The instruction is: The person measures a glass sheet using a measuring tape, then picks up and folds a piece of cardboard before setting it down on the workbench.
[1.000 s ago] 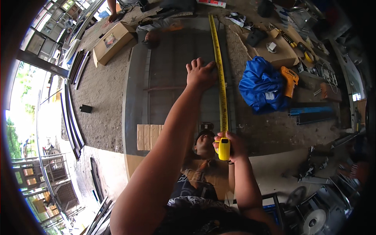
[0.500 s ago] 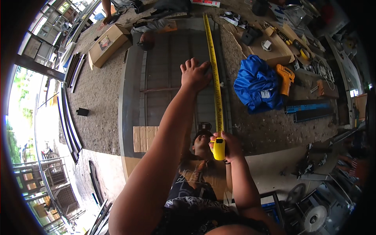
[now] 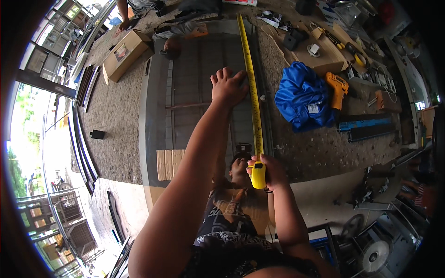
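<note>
Grasping tape measure (image 3: 258,178) in right grip (image 3: 273,173), left grip (image 3: 228,88) released, cardboard box (image 3: 125,58), contents hidden

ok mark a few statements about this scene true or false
1. The right hand holds a yellow tape measure, its yellow blade extended. True.
2. Crumpled shiny blue fabric lies left of an orange power tool. True.
3. The left hand grips the orange power tool. False: that hand is over a flat dark reflective sheet, left of the blade.
4. The long brown cardboard box lies right of the fabric. False: that box lies left of the sheet.
</note>
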Demonstrator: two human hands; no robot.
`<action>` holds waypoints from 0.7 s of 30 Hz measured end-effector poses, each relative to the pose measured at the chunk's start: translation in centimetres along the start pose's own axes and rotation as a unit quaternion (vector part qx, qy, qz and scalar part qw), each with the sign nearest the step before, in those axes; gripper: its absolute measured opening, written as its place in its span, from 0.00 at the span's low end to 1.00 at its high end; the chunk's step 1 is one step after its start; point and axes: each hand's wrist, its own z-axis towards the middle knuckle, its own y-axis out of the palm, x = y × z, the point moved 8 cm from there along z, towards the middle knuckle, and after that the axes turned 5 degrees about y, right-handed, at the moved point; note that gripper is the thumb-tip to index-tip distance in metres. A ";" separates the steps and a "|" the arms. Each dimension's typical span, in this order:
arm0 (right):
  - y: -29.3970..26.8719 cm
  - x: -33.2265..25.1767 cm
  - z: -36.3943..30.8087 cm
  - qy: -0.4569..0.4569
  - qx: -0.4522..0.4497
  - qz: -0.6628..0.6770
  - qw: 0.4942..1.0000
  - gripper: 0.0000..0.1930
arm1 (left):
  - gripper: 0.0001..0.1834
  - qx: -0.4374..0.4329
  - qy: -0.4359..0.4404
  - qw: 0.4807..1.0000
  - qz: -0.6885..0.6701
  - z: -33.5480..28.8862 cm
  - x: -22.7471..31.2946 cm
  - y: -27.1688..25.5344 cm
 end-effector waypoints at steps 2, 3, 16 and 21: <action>0.4 -0.2 -0.3 0.004 -0.006 0.004 1.000 0.17 | 0.25 -0.001 -0.001 1.000 -0.004 0.0 0.0 0.0; 0.6 -0.2 -0.4 0.007 -0.009 0.007 1.000 0.17 | 0.25 0.002 -0.002 1.000 -0.001 0.0 0.0 -0.1; 1.0 -0.7 -0.5 -0.004 0.000 -0.015 1.000 0.17 | 0.22 0.028 -0.002 1.000 -0.012 0.1 -0.1 0.0; -1.4 -1.2 -0.4 -0.025 -0.014 0.027 0.999 0.17 | 0.27 0.013 0.026 0.999 -0.043 1.1 2.6 0.0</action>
